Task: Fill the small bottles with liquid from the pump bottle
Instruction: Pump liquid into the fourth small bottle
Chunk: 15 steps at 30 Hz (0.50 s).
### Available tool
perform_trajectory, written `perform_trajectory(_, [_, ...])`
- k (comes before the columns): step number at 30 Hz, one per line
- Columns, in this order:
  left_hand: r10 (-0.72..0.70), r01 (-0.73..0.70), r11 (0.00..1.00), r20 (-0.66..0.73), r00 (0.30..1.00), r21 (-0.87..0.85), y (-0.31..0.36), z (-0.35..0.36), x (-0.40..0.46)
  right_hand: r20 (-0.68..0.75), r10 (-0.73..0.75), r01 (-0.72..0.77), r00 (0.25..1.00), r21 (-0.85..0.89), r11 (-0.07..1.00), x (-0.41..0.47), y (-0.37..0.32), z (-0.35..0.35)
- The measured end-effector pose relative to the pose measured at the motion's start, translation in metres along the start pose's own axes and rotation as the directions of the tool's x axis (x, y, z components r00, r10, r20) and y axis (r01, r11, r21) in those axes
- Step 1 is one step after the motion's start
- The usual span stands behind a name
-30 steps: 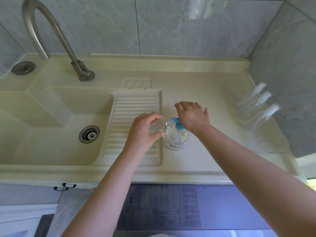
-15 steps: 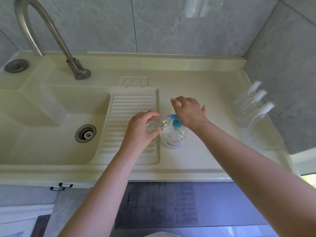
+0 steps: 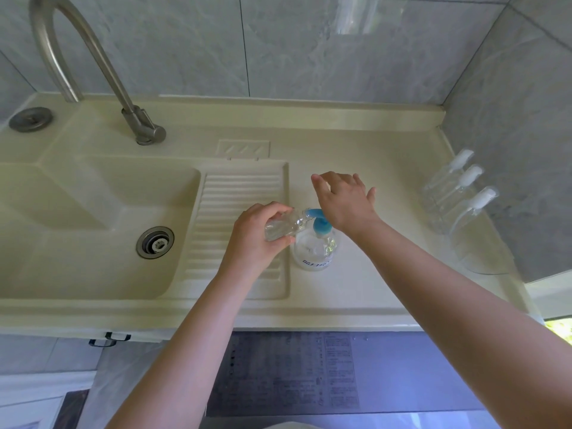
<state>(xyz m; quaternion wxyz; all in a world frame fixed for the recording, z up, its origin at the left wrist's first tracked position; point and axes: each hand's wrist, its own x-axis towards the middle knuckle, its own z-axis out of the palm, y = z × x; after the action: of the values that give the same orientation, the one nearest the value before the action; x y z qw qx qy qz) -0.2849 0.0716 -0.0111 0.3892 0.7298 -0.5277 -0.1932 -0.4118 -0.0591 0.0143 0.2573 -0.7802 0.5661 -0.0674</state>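
One small bottle [image 3: 283, 226] mostly hidden by left hand [image 3: 257, 239]; fill level unclear.

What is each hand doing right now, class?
Left hand: grips a small bottle at the pump bottle spout.
Right hand: open, fingers spread, over the pump head.

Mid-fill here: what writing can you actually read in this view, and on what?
Pump bottle: blue lettering on a white band near the base, too blurred to read.
Dark sheet below the counter: rows of fine print, too small to read.
Nothing else carries text.
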Motion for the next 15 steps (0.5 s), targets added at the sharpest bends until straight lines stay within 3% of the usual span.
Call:
perform_trajectory(9, [-0.005, 0.005, 1.000, 0.002, 1.000, 0.002, 0.002, -0.002, -0.001, 0.060, 0.035, -0.038, 0.998, 0.059, 0.998, 0.002, -0.006, -0.002])
perform_trajectory(15, [-0.010, 0.010, 1.000, 0.009, 1.000, -0.003, 0.001, -0.001, -0.002, 0.056, 0.030, -0.030, 0.998, 0.002, 1.000, 0.002, -0.004, 0.009])
